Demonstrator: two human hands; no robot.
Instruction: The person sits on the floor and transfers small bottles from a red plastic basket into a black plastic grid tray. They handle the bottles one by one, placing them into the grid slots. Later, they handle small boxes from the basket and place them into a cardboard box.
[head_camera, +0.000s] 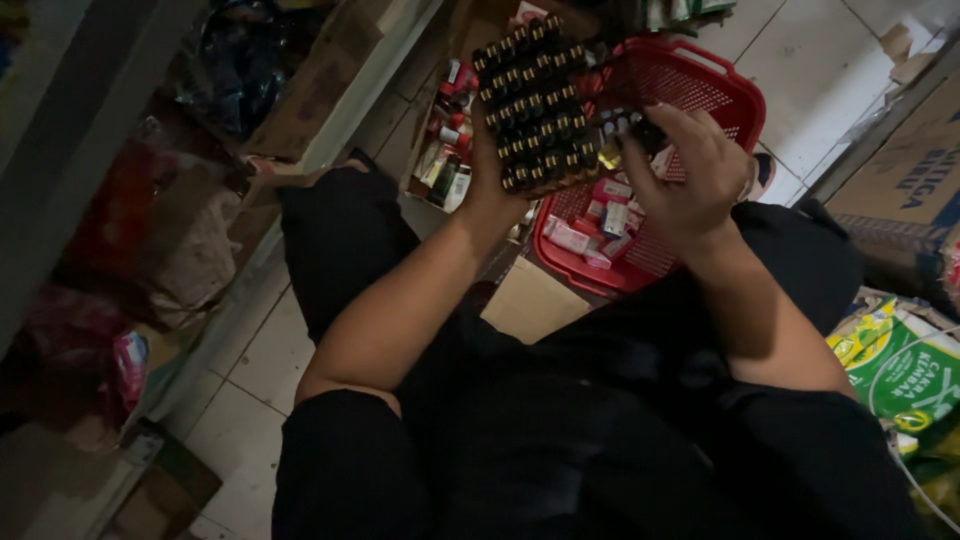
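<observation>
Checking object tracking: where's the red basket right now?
In the head view, the red basket sits upper centre-right on the floor, behind the right hand and just right of the tray of small bottles that the left hand holds up.

You're wearing black trousers (340, 240) and a black top; your forearms are bare, your left hand (490, 185) and right hand (680, 175) ungloved.

a red basket (700, 90) with a mesh pattern; above its left rim, a dark tray (535, 105) patterned with rows of black-and-gold tubes; inside the basket, pink and white boxes (600, 225).
</observation>
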